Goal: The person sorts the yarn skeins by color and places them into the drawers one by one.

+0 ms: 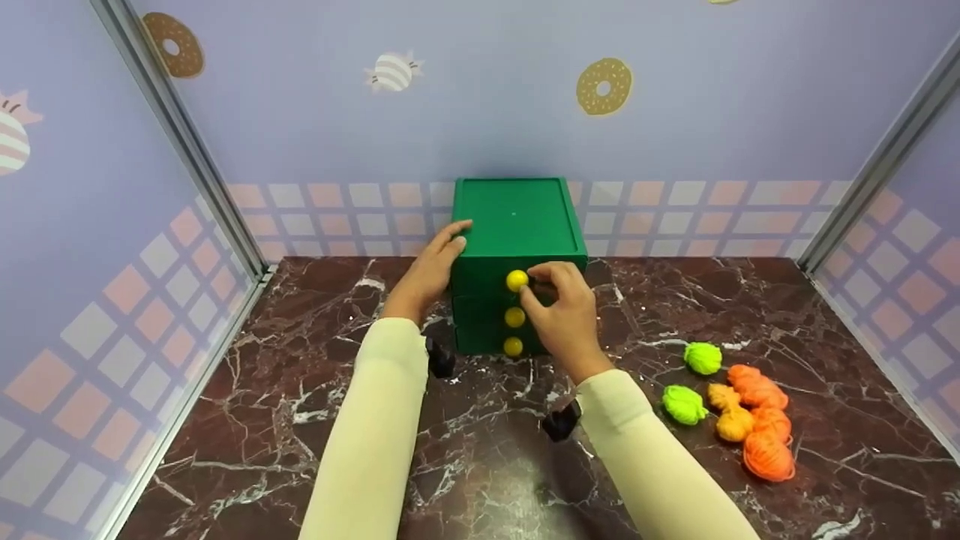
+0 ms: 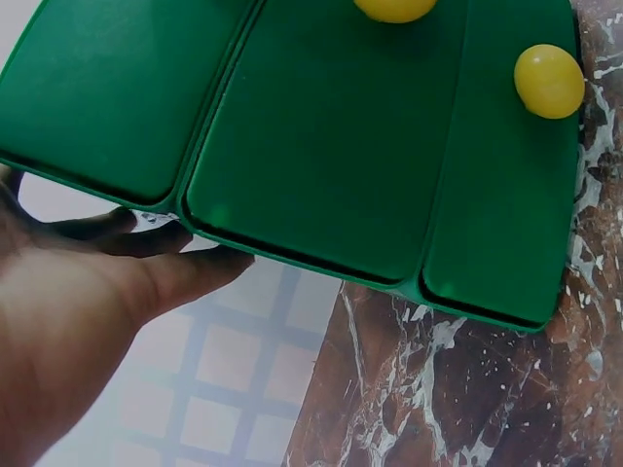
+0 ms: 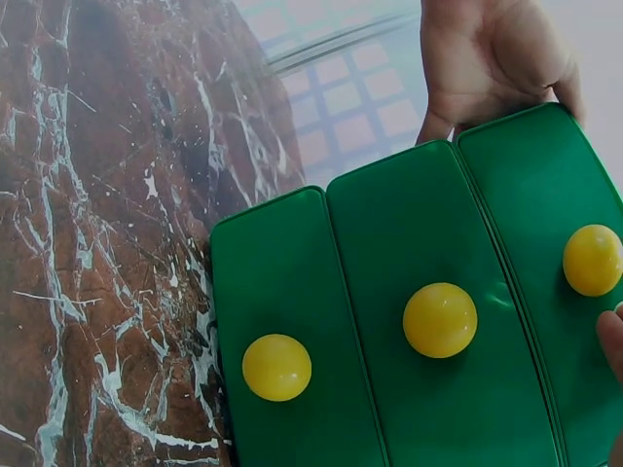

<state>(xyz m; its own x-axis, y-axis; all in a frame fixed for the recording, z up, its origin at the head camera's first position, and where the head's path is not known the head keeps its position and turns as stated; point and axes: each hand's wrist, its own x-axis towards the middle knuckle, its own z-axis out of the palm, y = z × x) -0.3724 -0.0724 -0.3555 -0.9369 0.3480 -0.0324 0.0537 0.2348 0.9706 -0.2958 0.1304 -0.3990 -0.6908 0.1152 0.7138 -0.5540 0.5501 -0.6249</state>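
A green three-drawer box (image 1: 517, 217) stands against the back wall, with a round yellow knob on each drawer front. All three drawers sit closed. My left hand (image 1: 431, 274) rests along the box's left side near the top edge, its fingers extended; the left wrist view shows that hand (image 2: 88, 302) against the side wall. My right hand (image 1: 566, 307) is at the top drawer's yellow knob (image 1: 517, 281), thumb and forefinger spread just right of it. In the right wrist view, a fingertip (image 3: 613, 336) appears close to the top knob (image 3: 594, 261), without visibly closing round it.
On the right of the dark red marbled table (image 1: 300, 450) lie two lime-green yarn balls (image 1: 703, 358), several orange yarn bundles (image 1: 769, 456) and a yellow-orange one (image 1: 735, 424). Patterned panels (image 1: 495, 90) enclose the back and both sides.
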